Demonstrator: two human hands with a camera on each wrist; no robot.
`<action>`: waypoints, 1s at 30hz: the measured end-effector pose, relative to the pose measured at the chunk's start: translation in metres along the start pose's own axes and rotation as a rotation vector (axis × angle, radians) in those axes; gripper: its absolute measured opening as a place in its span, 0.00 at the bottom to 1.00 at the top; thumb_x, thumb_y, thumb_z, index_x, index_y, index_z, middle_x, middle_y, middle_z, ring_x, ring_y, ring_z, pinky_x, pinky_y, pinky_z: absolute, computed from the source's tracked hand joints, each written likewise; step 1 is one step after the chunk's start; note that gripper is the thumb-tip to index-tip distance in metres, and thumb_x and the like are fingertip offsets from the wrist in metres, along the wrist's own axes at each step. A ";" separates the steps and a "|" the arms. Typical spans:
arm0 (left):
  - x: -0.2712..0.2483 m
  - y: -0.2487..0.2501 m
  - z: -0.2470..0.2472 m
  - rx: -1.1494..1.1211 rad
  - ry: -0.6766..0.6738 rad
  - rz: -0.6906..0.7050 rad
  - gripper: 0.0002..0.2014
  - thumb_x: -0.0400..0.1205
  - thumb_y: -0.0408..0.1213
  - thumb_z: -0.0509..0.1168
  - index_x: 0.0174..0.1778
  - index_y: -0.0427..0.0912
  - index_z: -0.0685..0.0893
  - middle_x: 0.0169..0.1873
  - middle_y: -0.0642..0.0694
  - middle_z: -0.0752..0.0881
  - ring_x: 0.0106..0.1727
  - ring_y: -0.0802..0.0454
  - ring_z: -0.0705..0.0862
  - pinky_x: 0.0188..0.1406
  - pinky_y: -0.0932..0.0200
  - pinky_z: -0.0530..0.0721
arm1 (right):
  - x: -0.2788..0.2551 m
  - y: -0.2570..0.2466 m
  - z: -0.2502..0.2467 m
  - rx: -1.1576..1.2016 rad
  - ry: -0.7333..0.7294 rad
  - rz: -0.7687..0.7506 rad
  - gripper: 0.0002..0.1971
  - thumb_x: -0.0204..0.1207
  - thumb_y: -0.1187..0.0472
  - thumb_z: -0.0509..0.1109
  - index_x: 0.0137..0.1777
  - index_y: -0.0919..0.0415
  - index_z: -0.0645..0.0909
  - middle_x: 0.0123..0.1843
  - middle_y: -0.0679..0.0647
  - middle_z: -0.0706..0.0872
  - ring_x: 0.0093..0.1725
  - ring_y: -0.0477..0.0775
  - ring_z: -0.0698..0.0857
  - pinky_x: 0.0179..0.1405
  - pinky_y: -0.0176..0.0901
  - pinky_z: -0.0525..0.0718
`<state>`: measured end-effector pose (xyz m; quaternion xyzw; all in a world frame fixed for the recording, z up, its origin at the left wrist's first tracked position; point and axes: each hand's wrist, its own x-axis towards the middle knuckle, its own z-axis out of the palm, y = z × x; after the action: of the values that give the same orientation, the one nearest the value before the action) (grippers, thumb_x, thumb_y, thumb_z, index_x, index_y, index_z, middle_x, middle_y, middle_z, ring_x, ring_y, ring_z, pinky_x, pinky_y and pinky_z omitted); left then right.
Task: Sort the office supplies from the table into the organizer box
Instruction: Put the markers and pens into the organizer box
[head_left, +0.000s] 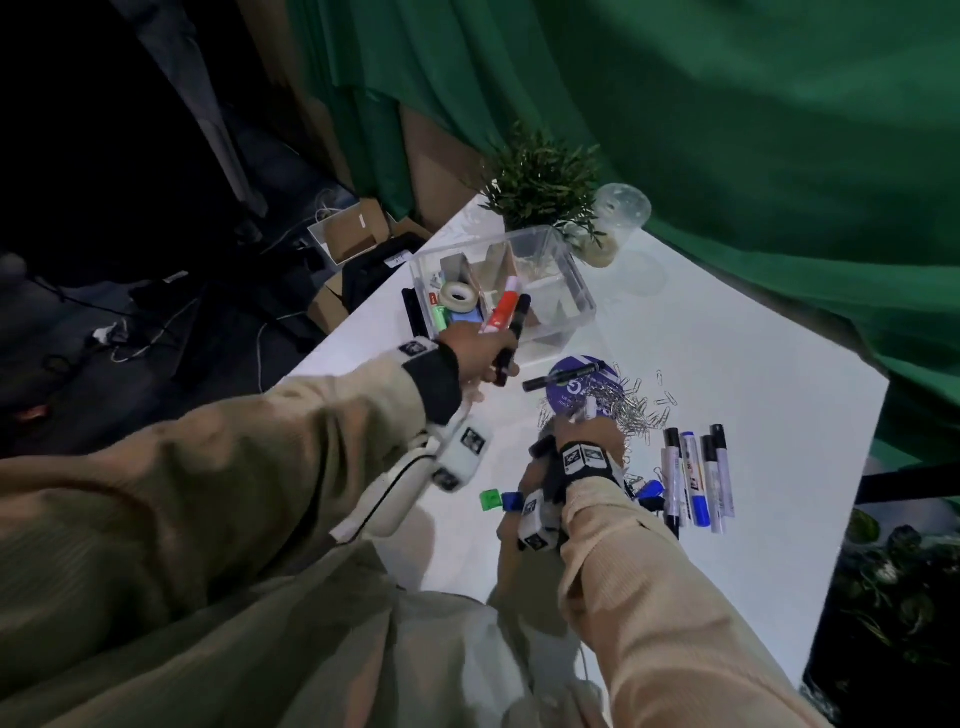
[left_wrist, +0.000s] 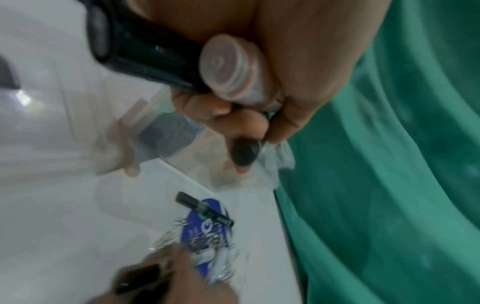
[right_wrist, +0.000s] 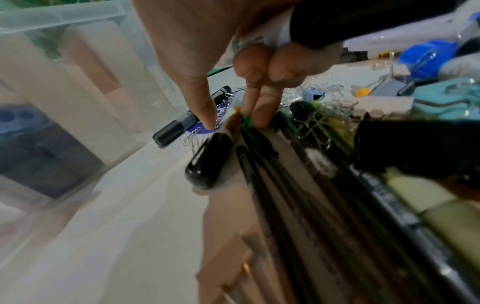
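My left hand (head_left: 493, 361) grips a black marker (head_left: 519, 317) and a red-and-white marker (head_left: 503, 312), their tips over the near edge of the clear organizer box (head_left: 571, 291). The left wrist view shows my left hand (left_wrist: 233, 115) curled round the black marker (left_wrist: 145, 55) and the other marker's round end (left_wrist: 228, 67). My right hand (head_left: 582, 431) is lower, at a pile of paper clips (head_left: 636, 410). Up close, my right hand (right_wrist: 233, 121) pinches a bundle of pens (right_wrist: 272, 164) between thumb and two fingers. One black marker (head_left: 558, 378) lies across a round blue card (head_left: 576, 387).
A tape roll (head_left: 459, 296) and small green and blue items lie in the box's left compartment. Several markers (head_left: 696, 478) lie to the right, with green (head_left: 489, 500) and blue (head_left: 511, 501) clips near my right wrist. A potted plant (head_left: 540, 182) and a glass jar (head_left: 618, 218) stand behind the box.
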<state>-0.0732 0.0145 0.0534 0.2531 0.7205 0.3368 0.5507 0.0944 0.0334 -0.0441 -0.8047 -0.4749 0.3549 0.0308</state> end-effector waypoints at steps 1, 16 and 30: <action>0.003 0.010 0.001 -0.072 0.012 -0.028 0.07 0.82 0.37 0.61 0.43 0.36 0.77 0.36 0.39 0.86 0.13 0.59 0.76 0.14 0.73 0.70 | -0.002 -0.001 0.000 -0.014 0.005 -0.014 0.20 0.74 0.48 0.72 0.50 0.67 0.83 0.51 0.63 0.89 0.49 0.63 0.88 0.43 0.47 0.84; 0.034 0.043 0.002 -0.202 0.020 -0.163 0.17 0.85 0.43 0.60 0.33 0.40 0.70 0.32 0.43 0.74 0.26 0.53 0.70 0.08 0.75 0.64 | 0.000 -0.001 -0.024 0.303 0.044 -0.054 0.21 0.76 0.47 0.66 0.48 0.68 0.80 0.43 0.60 0.80 0.42 0.59 0.79 0.37 0.42 0.71; 0.060 0.057 -0.037 -0.281 0.076 -0.118 0.09 0.79 0.37 0.57 0.42 0.35 0.79 0.36 0.38 0.77 0.31 0.43 0.78 0.29 0.60 0.74 | -0.021 -0.122 -0.064 0.300 -0.277 -0.495 0.07 0.75 0.58 0.64 0.36 0.57 0.78 0.29 0.56 0.85 0.22 0.55 0.80 0.19 0.33 0.74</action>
<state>-0.1253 0.0881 0.0656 0.1177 0.7002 0.4108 0.5719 0.0359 0.1019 0.0622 -0.5953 -0.5983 0.5087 0.1697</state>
